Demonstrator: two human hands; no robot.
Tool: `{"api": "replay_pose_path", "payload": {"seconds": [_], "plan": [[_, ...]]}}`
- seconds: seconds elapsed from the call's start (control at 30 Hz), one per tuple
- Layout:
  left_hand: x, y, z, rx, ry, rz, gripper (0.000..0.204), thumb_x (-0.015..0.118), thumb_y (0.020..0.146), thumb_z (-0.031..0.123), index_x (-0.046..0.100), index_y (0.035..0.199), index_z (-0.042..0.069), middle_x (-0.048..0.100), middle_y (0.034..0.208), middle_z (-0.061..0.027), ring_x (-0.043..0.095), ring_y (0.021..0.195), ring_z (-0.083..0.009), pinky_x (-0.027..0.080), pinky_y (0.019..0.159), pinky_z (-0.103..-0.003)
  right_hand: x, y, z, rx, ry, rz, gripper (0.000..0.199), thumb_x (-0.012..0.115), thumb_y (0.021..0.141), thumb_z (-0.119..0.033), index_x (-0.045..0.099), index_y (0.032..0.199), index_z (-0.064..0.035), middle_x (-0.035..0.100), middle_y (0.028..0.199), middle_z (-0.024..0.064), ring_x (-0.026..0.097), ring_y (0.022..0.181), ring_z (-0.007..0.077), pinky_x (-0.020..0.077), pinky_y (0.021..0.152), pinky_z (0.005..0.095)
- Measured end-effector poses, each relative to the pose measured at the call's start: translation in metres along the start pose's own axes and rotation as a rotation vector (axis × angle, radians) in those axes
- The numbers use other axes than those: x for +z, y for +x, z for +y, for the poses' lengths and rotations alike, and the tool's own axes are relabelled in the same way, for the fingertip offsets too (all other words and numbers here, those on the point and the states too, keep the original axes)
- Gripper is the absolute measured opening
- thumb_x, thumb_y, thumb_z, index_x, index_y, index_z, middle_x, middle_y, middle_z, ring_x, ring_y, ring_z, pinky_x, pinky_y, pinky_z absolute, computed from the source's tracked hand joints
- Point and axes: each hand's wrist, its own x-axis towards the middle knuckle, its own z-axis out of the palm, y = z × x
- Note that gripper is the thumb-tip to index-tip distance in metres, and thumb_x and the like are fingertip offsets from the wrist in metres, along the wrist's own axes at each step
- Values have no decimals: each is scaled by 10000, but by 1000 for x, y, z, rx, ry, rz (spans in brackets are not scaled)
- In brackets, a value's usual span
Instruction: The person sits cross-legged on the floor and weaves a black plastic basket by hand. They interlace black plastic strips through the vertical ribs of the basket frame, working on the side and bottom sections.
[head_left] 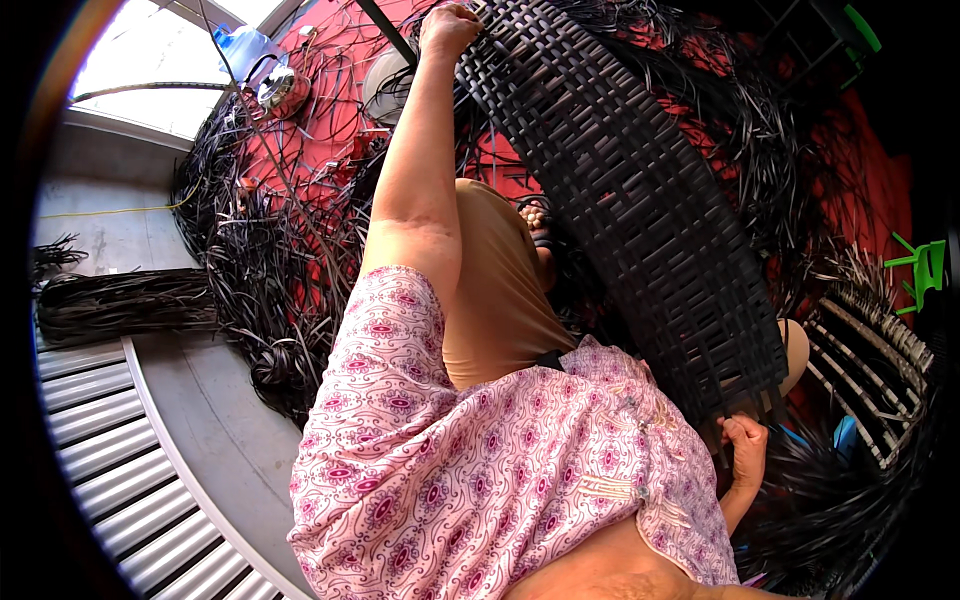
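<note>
A long panel woven from flat black plastic strips (pixel 610 150) lies slantwise in front of me, from the top middle down to the right. My left arm reaches far forward. My left hand (pixel 450 30) is closed at the panel's far left edge, its fingertips partly hidden there. Beside my right hip, my right hand (pixel 744 440) is curled closed at the near end, where loose strip ends stick out. Whatever lies between its fingers is too small to make out. My knee in brown trousers (pixel 500 290) is left of the panel.
Tangled black strips (pixel 270 310) cover much of the red floor covering (pixel 330 60). A strip bundle (pixel 130 305) lies at left above a slatted metal piece (pixel 130 450). A round metal pot (pixel 283 92) stands far left. At right are a partly woven frame (pixel 870 370) and a green chair (pixel 922 270).
</note>
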Motion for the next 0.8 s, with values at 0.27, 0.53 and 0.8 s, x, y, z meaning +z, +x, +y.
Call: {"api": "replay_pose_path", "payload": {"seconds": [0.27, 0.53, 0.8], "plan": [[-2, -22, 28, 176, 416, 91, 240, 787, 744, 347, 784, 960, 243, 757, 928, -17, 708, 947, -227, 539, 840, -382, 0, -1, -2, 34, -7, 29, 224, 718, 855, -153, 681, 749, 41, 589, 678, 29, 528, 589, 95, 425, 574, 250], [1, -22, 6, 118, -62, -12, 267, 838, 736, 284, 784, 964, 157, 746, 923, -36, 685, 819, -167, 542, 757, -320, -1, 5, 3, 85, -6, 37, 226, 718, 849, -164, 681, 750, 36, 576, 657, 19, 526, 569, 97, 415, 547, 251], [4, -4, -18, 176, -351, -121, 227, 832, 788, 214, 741, 948, 81, 669, 778, 14, 582, 676, -83, 474, 623, -252, -4, 11, 11, 109, 12, 32, 247, 740, 849, -211, 689, 766, 16, 584, 644, 15, 537, 558, 99, 424, 538, 252]]}}
